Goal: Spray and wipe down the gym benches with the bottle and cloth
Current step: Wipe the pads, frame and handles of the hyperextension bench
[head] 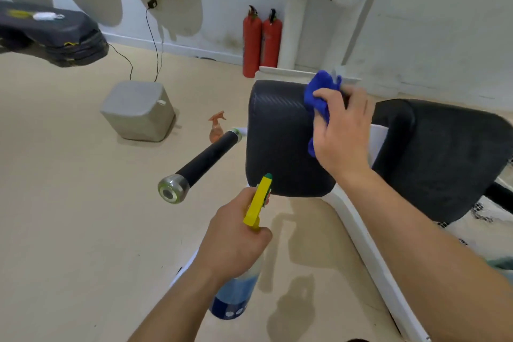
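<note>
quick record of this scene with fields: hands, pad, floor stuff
left hand: grips bottle, nozzle toward pad
right hand: holds blue cloth against pad's far right edge
pad: black, on white frame
floor: orange sprayer, grey box, two red extinguishers

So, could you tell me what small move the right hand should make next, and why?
Probably sweep the right hand and its crumpled blue cloth toward the near left across the black textured bench pad: the cloth sits at the pad's far right corner, while the left hand holds the yellow-triggered spray bottle by its near edge.
</note>
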Motion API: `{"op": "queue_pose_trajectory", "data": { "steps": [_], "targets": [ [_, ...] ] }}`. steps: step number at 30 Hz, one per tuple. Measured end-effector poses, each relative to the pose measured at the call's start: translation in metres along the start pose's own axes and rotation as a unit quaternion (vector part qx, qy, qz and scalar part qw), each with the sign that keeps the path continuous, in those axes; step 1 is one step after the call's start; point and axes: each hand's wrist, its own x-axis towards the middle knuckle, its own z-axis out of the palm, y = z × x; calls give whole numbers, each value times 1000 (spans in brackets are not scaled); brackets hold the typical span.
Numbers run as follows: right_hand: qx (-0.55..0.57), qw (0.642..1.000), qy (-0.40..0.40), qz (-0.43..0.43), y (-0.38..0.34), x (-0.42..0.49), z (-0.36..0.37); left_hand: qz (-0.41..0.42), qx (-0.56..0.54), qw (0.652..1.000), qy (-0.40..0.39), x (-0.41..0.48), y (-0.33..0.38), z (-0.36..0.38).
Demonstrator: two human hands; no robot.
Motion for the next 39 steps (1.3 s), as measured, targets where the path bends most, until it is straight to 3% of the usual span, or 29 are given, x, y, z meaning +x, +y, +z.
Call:
{"op": "queue_pose_trajectory", "data": {
  "steps": [7, 15, 22, 25, 27, 32, 37, 39],
  "targets": [
    [-5, 996, 87, 7, 7, -16, 22, 65, -30, 997, 26, 11, -49, 20],
    [-43, 994, 105, -4, 7, -19, 28, 106, -67, 989, 80, 11, -77, 33],
    [-58, 996, 61, -17, 5, -17, 22, 104, -101, 984, 102, 5, -81, 33],
    [15, 992, -5, -123, -12, -30, 26, 88, -132, 982, 107, 3, -87, 25],
    [-16, 971, -46, -233, -28, -53, 44, 73, -141, 981, 115, 3, -92, 20],
    [-28, 938, -80, -336, -28, -100, 67, 52, -126, 982, 130, 0, -104, 20],
    [-115, 828, -193, -514, 16, -126, 52, 47, -131, 978, 155, -4, -106, 26],
    [-130, 819, -199, -522, 25, -110, 40, 42, -145, 977, 149, -8, -103, 26]
  ]
}}
